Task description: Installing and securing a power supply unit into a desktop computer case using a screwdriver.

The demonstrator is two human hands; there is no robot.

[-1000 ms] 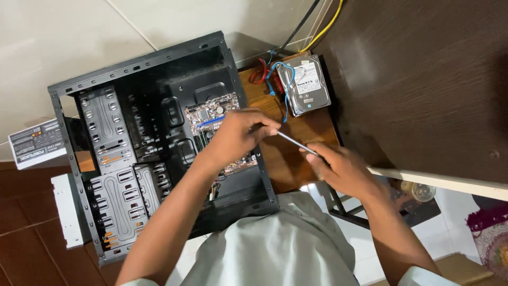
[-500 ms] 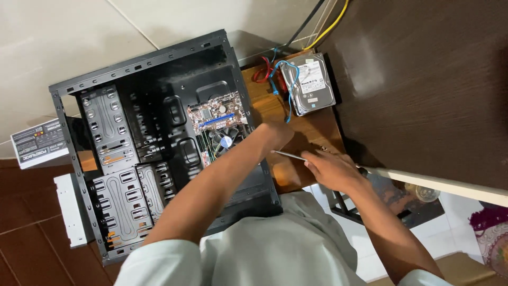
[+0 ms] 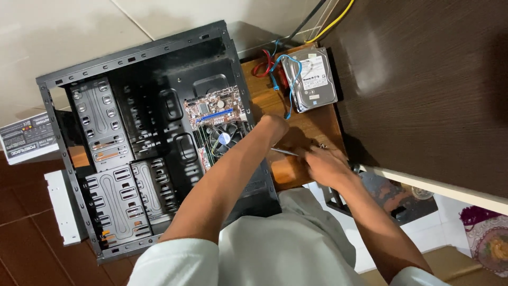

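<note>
A black computer case (image 3: 132,53) lies open on its side, with a small motherboard (image 3: 211,108) and its round fan (image 3: 222,139) inside. My left hand (image 3: 272,127) reaches across the case's right edge onto a wooden stand (image 3: 312,130); its fingers are curled downward and hidden from me. My right hand (image 3: 324,165) is beside it, closed around a screwdriver. The thin shaft of the screwdriver (image 3: 284,152) points left toward my left wrist.
A hard drive (image 3: 309,79) with red and blue cables (image 3: 272,71) rests at the stand's far end. A dark wooden table (image 3: 423,79) fills the right. A grey power supply (image 3: 29,140) and a white panel (image 3: 61,206) lie left of the case.
My left hand has left the motherboard and moved right, out of the case onto the wooden stand. My right hand with the screwdriver has dropped slightly lower.
</note>
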